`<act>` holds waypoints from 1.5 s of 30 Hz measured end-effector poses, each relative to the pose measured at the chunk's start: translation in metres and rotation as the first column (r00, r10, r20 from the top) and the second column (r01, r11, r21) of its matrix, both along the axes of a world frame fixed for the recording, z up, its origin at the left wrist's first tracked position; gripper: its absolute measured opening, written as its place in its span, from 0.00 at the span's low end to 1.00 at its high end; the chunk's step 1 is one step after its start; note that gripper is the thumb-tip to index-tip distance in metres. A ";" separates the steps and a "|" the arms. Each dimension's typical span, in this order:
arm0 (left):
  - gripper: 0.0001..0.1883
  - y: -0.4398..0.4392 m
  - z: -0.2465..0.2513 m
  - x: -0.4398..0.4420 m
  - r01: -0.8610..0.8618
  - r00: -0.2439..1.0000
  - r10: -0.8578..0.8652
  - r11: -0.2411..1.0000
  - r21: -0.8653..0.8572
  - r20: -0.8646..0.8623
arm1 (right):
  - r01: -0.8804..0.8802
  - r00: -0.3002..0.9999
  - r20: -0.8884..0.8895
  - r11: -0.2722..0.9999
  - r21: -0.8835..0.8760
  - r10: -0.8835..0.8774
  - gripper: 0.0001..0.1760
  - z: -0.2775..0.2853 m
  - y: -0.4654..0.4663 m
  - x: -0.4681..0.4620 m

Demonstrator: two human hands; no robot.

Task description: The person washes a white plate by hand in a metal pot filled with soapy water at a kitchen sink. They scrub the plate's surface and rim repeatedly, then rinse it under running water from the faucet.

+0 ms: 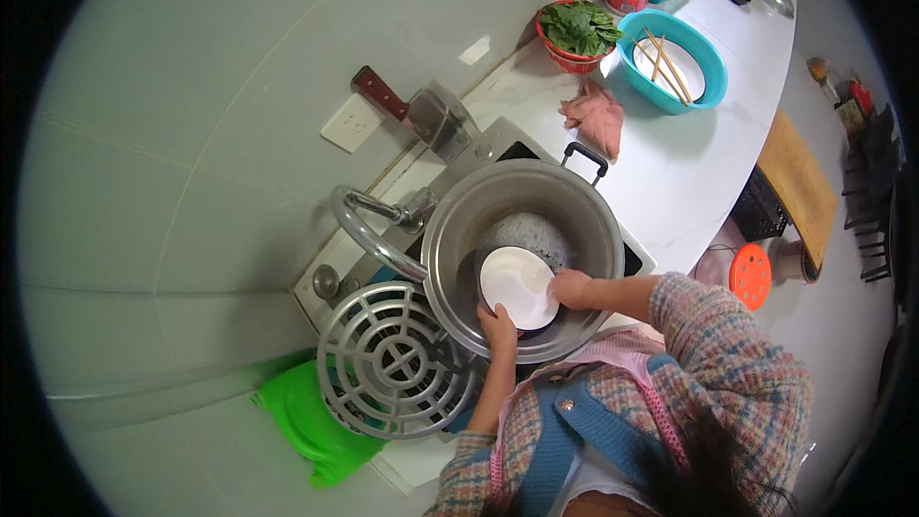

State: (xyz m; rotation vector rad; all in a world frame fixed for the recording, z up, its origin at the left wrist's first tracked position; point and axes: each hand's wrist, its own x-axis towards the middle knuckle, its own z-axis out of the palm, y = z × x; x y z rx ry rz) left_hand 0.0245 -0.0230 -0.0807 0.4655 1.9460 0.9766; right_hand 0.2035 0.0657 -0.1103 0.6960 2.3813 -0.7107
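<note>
A white bowl with a dark outside (513, 280) is held tilted inside a large metal pot (459, 230), its pale inner side facing up. My left hand (499, 328) grips the bowl's near rim, thumb along the edge. At its right edge, my right hand (572, 289) has its fingers closed against the rim; whether a cloth is in them is hidden. Foamy water (528, 230) lies in the bottom of the pot, just beyond the bowl. The pot sits over the sink, and a curved chrome faucet (377, 240) reaches to its left rim.
A round metal steamer rack (398, 366) leans by the pot above a green plastic basin (309, 416). A cleaver (438, 122) stands against the wall. Along the counter are a pink cloth (596, 118), a red basket of leafy greens (574, 61) and a turquoise basin (671, 104) holding chopsticks and a white dish.
</note>
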 end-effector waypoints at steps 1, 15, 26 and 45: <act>0.29 -0.002 0.002 0.001 -0.013 1.000 0.012 1.000 0.023 0.014 | -0.127 0.992 0.035 0.984 0.128 0.124 0.15 -0.002 0.006 -0.001; 0.26 -0.006 0.004 0.006 0.084 0.980 -0.074 0.995 0.045 -0.183 | 0.721 0.689 0.083 0.668 -0.182 -0.720 0.17 -0.007 -0.031 -0.040; 0.25 -0.004 0.010 0.006 0.011 0.995 -0.009 1.000 0.013 -0.101 | 0.274 0.953 -0.026 0.897 -0.348 -0.301 0.16 0.025 -0.035 -0.056; 0.28 -0.009 -0.007 0.003 -0.115 0.988 0.126 0.986 0.120 -0.093 | 0.818 0.539 0.002 0.523 -0.242 -0.842 0.20 -0.021 0.009 -0.032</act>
